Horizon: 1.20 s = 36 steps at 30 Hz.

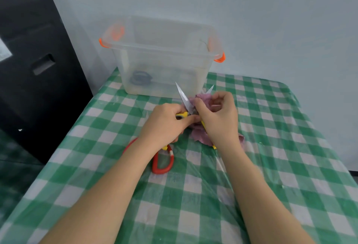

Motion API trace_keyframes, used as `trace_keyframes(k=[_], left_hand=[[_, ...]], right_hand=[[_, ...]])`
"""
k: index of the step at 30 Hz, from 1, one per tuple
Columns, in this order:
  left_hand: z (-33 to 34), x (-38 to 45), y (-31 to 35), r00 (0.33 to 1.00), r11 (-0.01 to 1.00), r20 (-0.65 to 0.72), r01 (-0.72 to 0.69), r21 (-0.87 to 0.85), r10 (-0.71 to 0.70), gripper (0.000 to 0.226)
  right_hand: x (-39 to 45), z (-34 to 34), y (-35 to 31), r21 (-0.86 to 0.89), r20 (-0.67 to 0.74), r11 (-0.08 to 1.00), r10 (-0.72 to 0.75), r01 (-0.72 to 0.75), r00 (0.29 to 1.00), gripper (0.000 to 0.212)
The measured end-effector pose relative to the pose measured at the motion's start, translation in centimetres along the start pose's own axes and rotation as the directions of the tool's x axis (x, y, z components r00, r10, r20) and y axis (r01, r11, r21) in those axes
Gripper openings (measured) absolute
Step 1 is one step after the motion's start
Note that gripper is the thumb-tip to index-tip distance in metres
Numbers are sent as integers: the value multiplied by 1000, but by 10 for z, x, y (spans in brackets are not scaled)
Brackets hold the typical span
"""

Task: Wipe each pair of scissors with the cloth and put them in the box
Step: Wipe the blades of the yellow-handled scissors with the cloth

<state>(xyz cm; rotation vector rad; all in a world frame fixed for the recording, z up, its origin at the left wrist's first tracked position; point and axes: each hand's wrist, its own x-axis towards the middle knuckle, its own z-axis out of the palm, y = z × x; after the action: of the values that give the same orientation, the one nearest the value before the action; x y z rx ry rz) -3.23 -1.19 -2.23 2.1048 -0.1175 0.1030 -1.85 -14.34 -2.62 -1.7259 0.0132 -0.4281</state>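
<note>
At frame centre my left hand [164,121] grips the yellow scissors [184,98], right hand [219,114] pinching the cloth [199,98] on a blade; I'd stroke tipward.

Your left hand [164,123] grips the yellow-handled steel scissors [184,98], blades spread open. Your right hand [219,116] pinches the crumpled purple cloth [199,98] around one blade. Red-handled scissors [162,162] lie on the green-checked tablecloth [271,147]; beyond stands the translucent orange-latched plastic box [160,57].
</note>
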Motion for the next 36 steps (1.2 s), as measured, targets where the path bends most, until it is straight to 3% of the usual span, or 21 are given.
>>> trace_keyframes(k=[5, 8, 15, 23, 27, 33, 36], left_hand=[[0, 1, -2, 1000, 1000, -20, -2, 1, 2, 26], [1, 1, -2, 1000, 1000, -13, -1, 9, 1, 27], [1, -1, -3, 1000, 1000, 1, 4, -2, -4, 27], [-1, 1, -4, 1000, 1000, -5, 3, 9, -3, 26], [-1, -1, 0, 1000, 999, -9, -14, 34, 14, 25], [0, -4, 0, 999, 998, -19, -28, 51, 29, 31], [-2, -2, 1, 999, 998, -17, -41, 41, 42, 28]], right_hand=[[6, -8, 0, 141, 101, 970, 182, -195, 978, 29], [4, -8, -3, 114, 135, 979, 151, -167, 979, 18], [4, -7, -2, 37, 96, 990, 134, -138, 986, 27], [8, -17, 0, 266, 344, 907, 226, -325, 912, 21], [7, -15, -7, 232, 297, 934, 196, -270, 935, 1], [3, -12, -4, 199, 198, 946, 218, -256, 956, 17], [6, -16, -5, 267, 252, 923, 212, -278, 944, 13]])
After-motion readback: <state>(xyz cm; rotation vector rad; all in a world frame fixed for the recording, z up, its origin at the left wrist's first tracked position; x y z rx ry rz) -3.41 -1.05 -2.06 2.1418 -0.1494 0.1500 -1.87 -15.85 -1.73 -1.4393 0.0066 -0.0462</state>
